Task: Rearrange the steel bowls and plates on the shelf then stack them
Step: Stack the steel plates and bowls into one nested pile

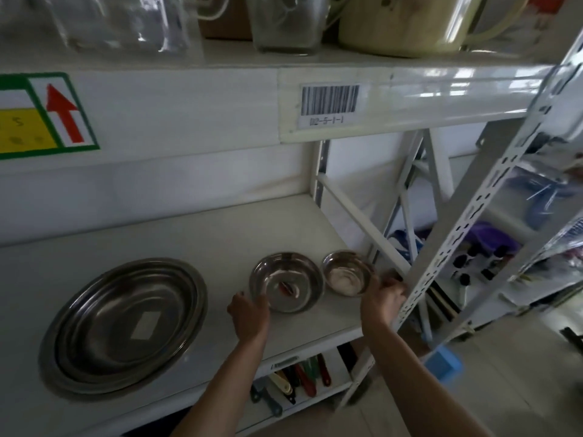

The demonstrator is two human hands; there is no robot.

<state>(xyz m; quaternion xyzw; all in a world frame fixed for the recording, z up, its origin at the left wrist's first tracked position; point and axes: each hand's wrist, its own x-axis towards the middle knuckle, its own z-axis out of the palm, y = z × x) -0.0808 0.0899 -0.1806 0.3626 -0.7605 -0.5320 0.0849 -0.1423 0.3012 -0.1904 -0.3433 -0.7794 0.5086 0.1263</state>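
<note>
Our left hand [249,313] gripped the medium bowl [286,281] by its near rim while our right hand [383,299] clasped the small bowl [347,272] just beside it; the nested plates [123,326] waited on the shelf [220,234], bowls seemingly not yet stacked.

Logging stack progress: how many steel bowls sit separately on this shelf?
2: medium bowl at the left hand, small bowl at the right hand. The plates may hide more.

Two bare forearms, no sleeves, left hand [249,313], right hand [383,299]
</note>
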